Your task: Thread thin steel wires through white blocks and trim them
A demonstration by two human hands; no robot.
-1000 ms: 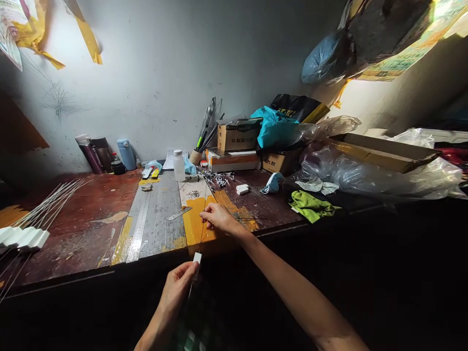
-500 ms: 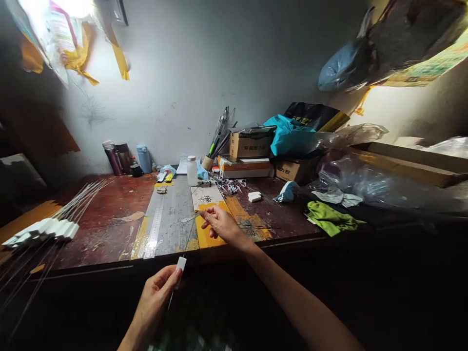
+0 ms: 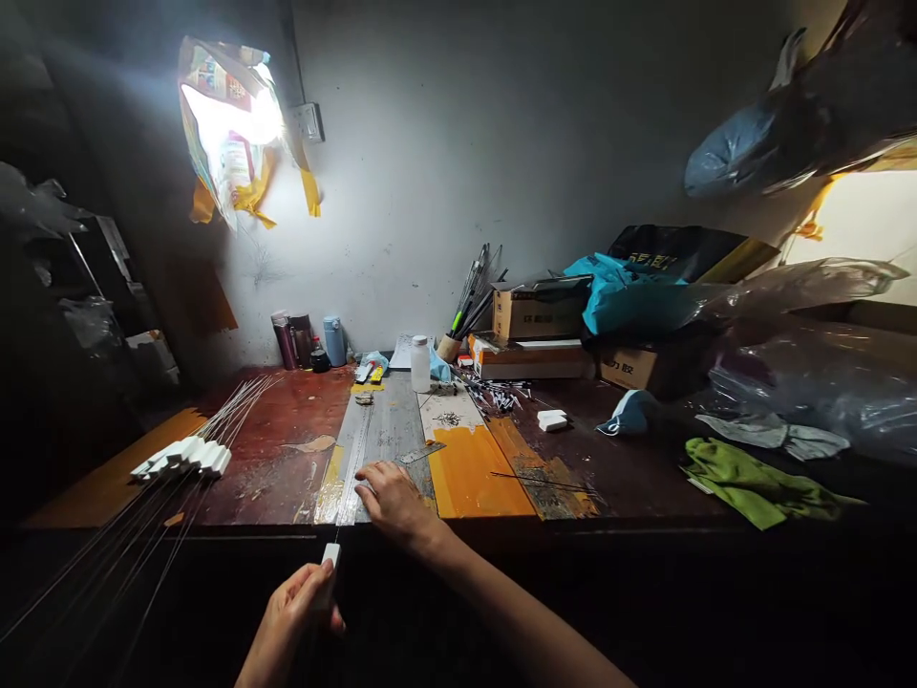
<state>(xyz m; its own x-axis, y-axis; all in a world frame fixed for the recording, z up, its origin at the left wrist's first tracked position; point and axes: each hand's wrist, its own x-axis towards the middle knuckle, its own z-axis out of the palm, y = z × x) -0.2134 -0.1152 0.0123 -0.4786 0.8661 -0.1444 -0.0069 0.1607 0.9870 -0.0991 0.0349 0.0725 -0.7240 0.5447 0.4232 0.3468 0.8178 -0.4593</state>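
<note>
My left hand (image 3: 297, 602) grips a small white block (image 3: 330, 553) just below the table's front edge. A thin wire (image 3: 338, 531) sticks up from the block towards the ruler. Resting over the grey strip (image 3: 393, 430), my right hand (image 3: 391, 497) lies beside the clear ruler (image 3: 352, 478), palm down; whether something is under its fingers is hidden. A small metal ruler (image 3: 422, 453) lies just beyond it. At the left, a bundle of white blocks (image 3: 182, 457) on long thin rods lies on the table (image 3: 287, 478).
Orange tape (image 3: 473, 473) and dark thin rods (image 3: 544, 481) lie right of my hand. Further back stand a white bottle (image 3: 420, 368), flasks (image 3: 333, 341) and cardboard boxes (image 3: 537, 311). White blocks (image 3: 551, 420), a blue mask (image 3: 630, 414) and a green cloth (image 3: 759, 478) lie to the right.
The view has turned left. My right hand has moved from the orange tape to the grey strip by the ruler. My left hand still holds the white block.
</note>
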